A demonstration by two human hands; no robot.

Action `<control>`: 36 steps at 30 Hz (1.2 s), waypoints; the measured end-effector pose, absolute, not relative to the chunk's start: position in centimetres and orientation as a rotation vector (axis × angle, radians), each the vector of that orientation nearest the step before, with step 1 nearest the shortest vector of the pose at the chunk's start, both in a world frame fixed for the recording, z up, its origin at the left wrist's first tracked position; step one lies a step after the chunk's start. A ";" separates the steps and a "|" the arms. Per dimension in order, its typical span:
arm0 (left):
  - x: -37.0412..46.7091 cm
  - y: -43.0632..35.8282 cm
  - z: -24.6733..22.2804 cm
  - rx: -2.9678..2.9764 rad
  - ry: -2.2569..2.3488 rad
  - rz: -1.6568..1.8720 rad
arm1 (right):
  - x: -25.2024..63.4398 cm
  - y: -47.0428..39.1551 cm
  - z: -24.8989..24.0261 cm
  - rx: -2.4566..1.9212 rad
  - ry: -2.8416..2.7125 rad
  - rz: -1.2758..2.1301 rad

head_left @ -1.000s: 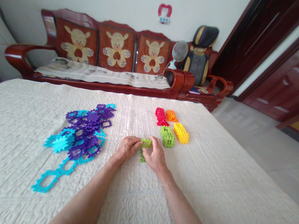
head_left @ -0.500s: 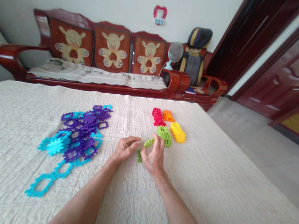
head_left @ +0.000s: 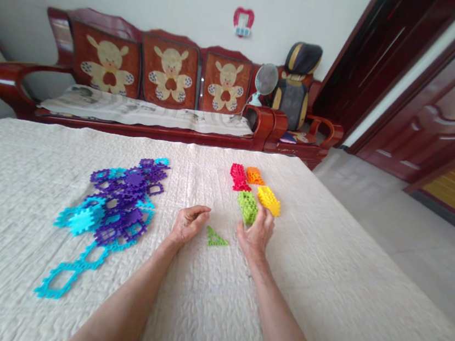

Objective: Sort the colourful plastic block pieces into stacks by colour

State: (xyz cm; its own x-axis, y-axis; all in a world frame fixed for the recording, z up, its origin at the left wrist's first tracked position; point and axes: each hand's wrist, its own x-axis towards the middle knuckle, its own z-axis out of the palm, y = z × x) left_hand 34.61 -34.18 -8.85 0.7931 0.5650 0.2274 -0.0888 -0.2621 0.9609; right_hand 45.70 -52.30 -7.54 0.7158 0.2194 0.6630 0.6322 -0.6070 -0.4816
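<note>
My left hand [head_left: 190,224] rests over the cloth with its fingers curled and the thumb close to them; no piece shows in it. Just right of it lies a small light-green triangular interlocking piece [head_left: 216,238], flat on the cloth. My right hand [head_left: 257,233] is at the near end of a stack of green interlocking pieces [head_left: 247,205], thumb on the left side and fingers on the right, covering part of it. Close by stand a yellow stack [head_left: 269,200], a red stack [head_left: 240,177] and an orange stack [head_left: 255,175] of similar pieces.
A heap of purple interlocking pieces [head_left: 135,179] mixed with turquoise pieces [head_left: 82,222] spreads on the left. All lies on a quilted cream cloth [head_left: 194,310]. Beyond its far edge stand a wooden sofa [head_left: 149,132], a small fan [head_left: 266,79] and a chair with a massage cushion [head_left: 292,101].
My right hand has moved right and away from me, carrying the green frame piece from beside my left hand to the green stack. The green triangle is now uncovered. My left hand has barely moved.
</note>
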 end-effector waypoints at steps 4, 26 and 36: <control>34.8 -34.0 -8.9 1.671 0.393 0.656 | 44.4 -51.9 -6.7 -2.008 -0.805 -0.698; 34.7 -33.9 -8.4 1.683 0.405 0.700 | 41.3 -51.3 -5.8 -2.075 -1.457 -0.001; 34.1 -34.0 -7.6 2.115 0.040 0.534 | 42.7 -50.4 -7.2 -1.876 -1.133 -0.169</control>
State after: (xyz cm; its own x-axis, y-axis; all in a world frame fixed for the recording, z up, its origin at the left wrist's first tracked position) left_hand 34.11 -34.04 -7.62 0.9052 0.2283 0.3584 -0.1726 -0.5731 0.8011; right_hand 42.70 -50.44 -7.18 0.5690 0.6358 0.5215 0.7602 -0.1651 -0.6283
